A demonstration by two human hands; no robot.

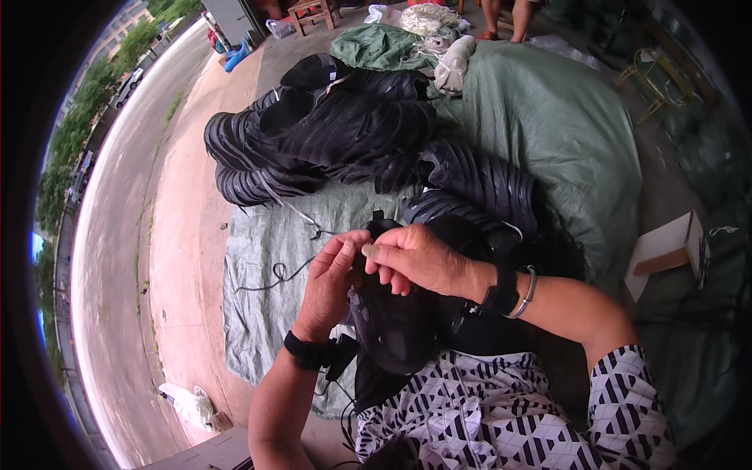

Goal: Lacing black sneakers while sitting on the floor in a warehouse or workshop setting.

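Beyond my grip: green tarpaulin (564, 117) over a pale concrete floor (184, 258), daylit. Far ahead: a wooden stool (313, 12); ahead to my right, a yellow wire stand (658, 78). Out to my left: a curved road (110, 235) with trees (74, 133).

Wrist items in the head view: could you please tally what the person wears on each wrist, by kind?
Black bands: 2, left wrist and right wrist
Silver bangle: 1, right wrist
Total: 3
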